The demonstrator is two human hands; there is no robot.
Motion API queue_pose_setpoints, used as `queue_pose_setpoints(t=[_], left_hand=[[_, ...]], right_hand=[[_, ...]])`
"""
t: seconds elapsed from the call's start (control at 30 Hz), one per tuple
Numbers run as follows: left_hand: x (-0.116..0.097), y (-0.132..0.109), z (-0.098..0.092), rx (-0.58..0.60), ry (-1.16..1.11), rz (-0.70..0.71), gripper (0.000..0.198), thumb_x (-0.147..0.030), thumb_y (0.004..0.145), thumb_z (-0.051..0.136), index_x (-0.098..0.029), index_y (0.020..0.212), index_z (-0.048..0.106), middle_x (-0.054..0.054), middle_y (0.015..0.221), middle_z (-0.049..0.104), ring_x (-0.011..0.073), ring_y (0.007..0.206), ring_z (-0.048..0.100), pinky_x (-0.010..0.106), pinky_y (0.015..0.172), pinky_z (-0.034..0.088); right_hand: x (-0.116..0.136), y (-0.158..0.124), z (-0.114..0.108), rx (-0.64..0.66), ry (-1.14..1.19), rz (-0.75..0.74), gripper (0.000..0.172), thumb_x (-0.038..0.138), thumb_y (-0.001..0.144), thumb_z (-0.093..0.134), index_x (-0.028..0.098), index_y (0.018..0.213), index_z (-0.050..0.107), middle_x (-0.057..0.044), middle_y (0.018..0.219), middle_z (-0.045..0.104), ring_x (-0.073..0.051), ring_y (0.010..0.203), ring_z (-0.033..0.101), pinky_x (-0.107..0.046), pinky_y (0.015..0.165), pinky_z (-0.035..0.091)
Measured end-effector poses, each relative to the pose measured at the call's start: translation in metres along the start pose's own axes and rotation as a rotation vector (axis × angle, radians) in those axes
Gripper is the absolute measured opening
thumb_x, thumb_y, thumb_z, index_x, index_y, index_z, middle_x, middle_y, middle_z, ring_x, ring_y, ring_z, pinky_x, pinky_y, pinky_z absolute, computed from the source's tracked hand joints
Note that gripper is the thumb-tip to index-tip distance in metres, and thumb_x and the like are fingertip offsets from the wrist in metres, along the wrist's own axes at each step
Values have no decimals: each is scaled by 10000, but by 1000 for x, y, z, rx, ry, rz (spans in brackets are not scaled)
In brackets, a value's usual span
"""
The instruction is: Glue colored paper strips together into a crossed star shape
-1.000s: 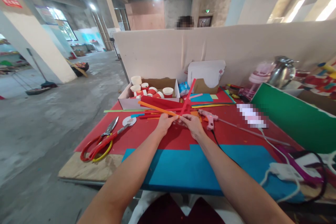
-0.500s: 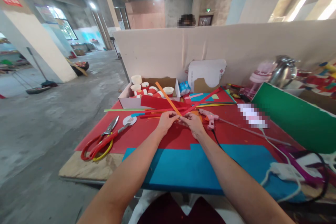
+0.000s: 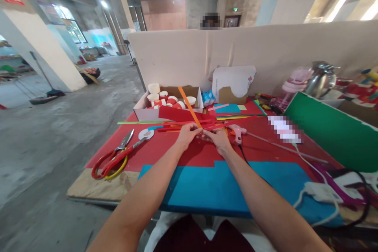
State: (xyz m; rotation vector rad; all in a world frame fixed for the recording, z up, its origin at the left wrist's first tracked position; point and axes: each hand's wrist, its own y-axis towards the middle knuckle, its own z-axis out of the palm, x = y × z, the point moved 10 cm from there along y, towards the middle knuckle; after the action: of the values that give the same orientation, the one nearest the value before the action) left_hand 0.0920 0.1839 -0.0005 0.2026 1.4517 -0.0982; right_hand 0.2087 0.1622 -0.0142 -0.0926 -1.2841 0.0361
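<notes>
My left hand [image 3: 186,136] pinches the near end of an orange paper strip [image 3: 189,109], which slants up and away over the cup box. My right hand [image 3: 217,138] pinches the end of a red paper strip [image 3: 233,123] that lies low, pointing right. The two strips cross where my fingertips meet, above the red sheet [image 3: 165,147] on the table. More loose strips [image 3: 177,123] in green, red and yellow lie just behind my hands.
Red and yellow scissors [image 3: 113,160] and a tape roll [image 3: 146,134] lie left. A cardboard box of paper cups [image 3: 165,102] and a white box [image 3: 233,80] stand behind. A pink glue gun [image 3: 238,132], cables, a green board [image 3: 330,132] and a blue sheet [image 3: 218,185] fill the right and front.
The orange strip has swung from pointing left to standing up and away. The red strip has dropped from upright to lying low toward the right. My hands stayed together.
</notes>
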Motion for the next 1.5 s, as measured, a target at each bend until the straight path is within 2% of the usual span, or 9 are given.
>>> queue_pose_setpoints(t=[0.4,0.57,0.73,0.9,1.17,1.3,1.5], left_hand=[[1,0,-2,-26,-54,-19,255,-304,594,698,-146,572,500,-23,507,540,82,487,487,219,511,379],[-1,-1,-2,-23,-54,-21,240,-313,603,707,-134,603,548,-11,524,554,85,497,492,222,512,387],[5,-3,7,45,-92,-98,274,-312,575,739,-114,722,619,19,625,613,91,519,513,237,517,417],[5,-3,5,11,-75,-76,238,-299,560,739,-118,655,617,7,578,596,80,492,483,227,500,396],[3,-1,1,17,-114,-58,179,-241,552,728,-120,611,610,5,546,576,86,489,484,242,518,390],[3,-1,1,17,-102,-56,180,-241,542,733,-117,601,617,12,554,593,82,483,483,245,532,386],[7,0,0,7,-123,-81,198,-248,504,741,-121,580,610,5,523,595,84,461,487,241,516,385]], right_hand=[[0,-2,1,-16,4,14,272,322,453,823,143,586,668,-33,552,677,-170,520,644,-323,612,576],[-3,1,-4,-44,-27,14,233,308,519,800,129,586,668,-53,559,677,-168,514,642,-321,607,573],[-4,4,-8,-61,20,-3,238,313,548,786,124,633,669,-51,573,677,-174,529,652,-325,626,575],[-2,3,-9,-62,12,-12,240,315,545,788,127,625,662,-37,562,667,-154,519,636,-321,645,569],[-5,2,0,43,159,86,204,205,529,794,165,597,606,-1,621,670,-114,572,637,-268,680,557],[-6,2,0,45,168,80,221,255,531,800,170,575,601,8,587,652,-109,561,622,-275,683,554],[-5,0,4,94,130,46,294,338,494,816,149,654,658,-18,637,669,-130,604,621,-311,727,535]])
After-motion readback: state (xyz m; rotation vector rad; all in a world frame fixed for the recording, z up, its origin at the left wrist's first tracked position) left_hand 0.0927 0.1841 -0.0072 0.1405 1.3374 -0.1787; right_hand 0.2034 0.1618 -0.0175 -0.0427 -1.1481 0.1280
